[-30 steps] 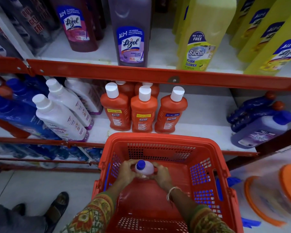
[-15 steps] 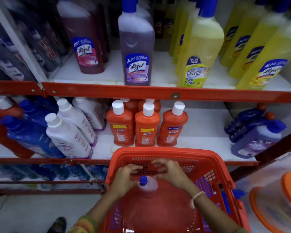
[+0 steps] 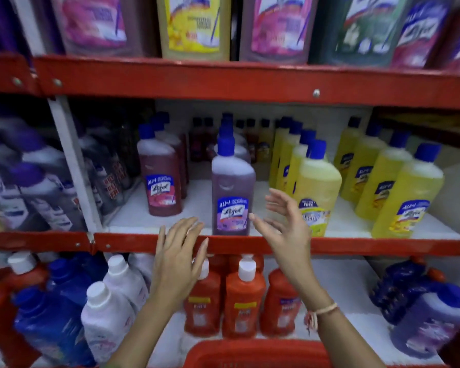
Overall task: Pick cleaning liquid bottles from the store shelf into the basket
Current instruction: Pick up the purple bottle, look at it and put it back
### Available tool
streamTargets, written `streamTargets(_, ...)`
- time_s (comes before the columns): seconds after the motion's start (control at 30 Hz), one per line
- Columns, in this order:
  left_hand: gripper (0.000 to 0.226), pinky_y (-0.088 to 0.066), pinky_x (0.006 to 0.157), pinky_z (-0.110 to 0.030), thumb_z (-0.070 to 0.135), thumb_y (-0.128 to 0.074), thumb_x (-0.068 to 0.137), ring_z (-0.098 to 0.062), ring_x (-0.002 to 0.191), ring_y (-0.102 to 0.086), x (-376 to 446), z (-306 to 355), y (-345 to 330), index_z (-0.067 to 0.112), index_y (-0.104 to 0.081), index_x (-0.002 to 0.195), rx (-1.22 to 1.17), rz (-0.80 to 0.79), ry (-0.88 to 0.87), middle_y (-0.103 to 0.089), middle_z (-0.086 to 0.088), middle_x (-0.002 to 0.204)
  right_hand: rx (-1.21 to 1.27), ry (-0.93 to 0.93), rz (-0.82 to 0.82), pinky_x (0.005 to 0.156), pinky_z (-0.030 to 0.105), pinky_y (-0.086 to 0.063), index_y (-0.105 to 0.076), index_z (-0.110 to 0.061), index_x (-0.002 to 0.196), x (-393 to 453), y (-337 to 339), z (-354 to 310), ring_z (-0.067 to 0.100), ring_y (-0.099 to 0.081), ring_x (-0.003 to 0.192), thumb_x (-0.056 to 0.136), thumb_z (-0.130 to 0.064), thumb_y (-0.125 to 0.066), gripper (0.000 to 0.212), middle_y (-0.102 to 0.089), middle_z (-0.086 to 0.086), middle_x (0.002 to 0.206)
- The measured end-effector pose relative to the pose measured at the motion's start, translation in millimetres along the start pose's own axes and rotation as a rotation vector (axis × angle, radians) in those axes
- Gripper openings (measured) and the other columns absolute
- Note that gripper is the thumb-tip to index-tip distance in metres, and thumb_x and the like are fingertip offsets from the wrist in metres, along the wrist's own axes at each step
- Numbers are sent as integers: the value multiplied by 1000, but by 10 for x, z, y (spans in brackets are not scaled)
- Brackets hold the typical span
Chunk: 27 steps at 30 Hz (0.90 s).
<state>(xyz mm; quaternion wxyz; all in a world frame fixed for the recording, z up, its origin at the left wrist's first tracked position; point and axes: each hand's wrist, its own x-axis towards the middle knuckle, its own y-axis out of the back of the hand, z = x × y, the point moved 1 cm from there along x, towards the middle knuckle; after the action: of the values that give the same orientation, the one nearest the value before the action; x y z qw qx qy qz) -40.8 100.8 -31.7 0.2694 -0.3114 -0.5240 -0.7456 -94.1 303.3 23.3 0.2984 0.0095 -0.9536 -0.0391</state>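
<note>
A purple cleaning liquid bottle with a blue cap stands at the front of the middle shelf. My left hand is raised just left of and below its base, fingers spread, holding nothing. My right hand is open to the bottle's right, palm turned toward it, a small gap between them. Only the far rim of the red basket shows at the bottom edge; its inside is out of view.
A dark red bottle stands left of the purple one, yellow bottles to the right. Orange bottles with white caps fill the lower shelf, white and blue bottles to their left. Large bottles line the top shelf.
Both hands let go of the bottle set in the basket and rose to the middle shelf. The view tilted up, so the basket dropped to the bottom edge.
</note>
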Motion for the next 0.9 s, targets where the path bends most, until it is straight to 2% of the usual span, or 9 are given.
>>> streamTargets(0.1,56,-17,109,-60,50,-21,96,-22,128,-45,94,-200,-150,17,-50,131,146,-141,120,-53,-5,138,-40,-25,-126,94,23,-50,-41,-32,132,340,-198,25,5,-54,121,67,-33,-86,79,-53,-9,133)
streamTargets(0.17,64,-11,110,-60,55,-11,96,-22,130,-44,86,-299,-215,18,-48,134,190,-218,132,-51,-5,140,35,-100,-215,92,27,-54,-41,-31,129,520,-327,86,6,-60,115,63,-26,-89,81,-57,-8,129)
streamTargets(0.23,62,-4,113,-55,57,-11,96,-18,133,-39,77,-328,-237,24,-47,135,206,-240,114,-47,-2,144,99,-205,-255,82,28,-59,-52,-24,116,628,-434,153,8,-68,98,61,-15,-90,67,-67,4,120)
streamTargets(0.3,58,-1,113,-51,57,-14,96,-15,135,-36,85,-341,-221,27,-47,134,182,-229,110,-46,2,145,106,-293,-277,65,22,-59,-61,-16,101,639,-505,198,8,-72,76,61,-12,-89,49,-74,14,106)
streamTargets(0.37,55,0,114,-50,55,-20,96,-14,136,-34,78,-354,-219,29,-46,135,178,-220,99,-45,3,146,123,-348,-290,58,19,-56,-63,-16,96,585,-540,253,7,-73,68,62,-16,-89,42,-76,7,92)
streamTargets(0.43,52,-1,115,-50,54,-24,95,-14,137,-33,71,-364,-218,29,-46,136,179,-217,89,-44,4,146,140,-325,-239,56,16,-55,-62,-23,94,540,-552,275,5,-73,68,64,-18,-88,40,-73,-3,85)
streamTargets(0.6,52,0,114,-50,53,-21,96,-15,135,-35,81,-376,-228,30,-46,135,179,-220,104,-49,3,142,106,-207,-55,67,27,-61,-63,-28,91,484,-570,154,12,-73,80,58,-25,-91,43,-74,-1,91)
streamTargets(0.77,56,1,115,-49,55,-14,96,-16,134,-37,72,-389,-236,29,-47,134,174,-227,113,-55,4,135,-225,149,201,63,12,-50,-59,-23,105,344,-482,-283,7,-63,79,64,-43,-86,53,-69,-7,92)
streamTargets(0.9,58,0,115,-48,56,-12,96,-15,132,-39,65,-374,-234,29,-52,128,152,-210,120,-58,5,129,-432,351,462,61,24,-52,-58,-15,112,149,-391,-602,17,-64,79,70,-41,-83,56,-68,1,95)
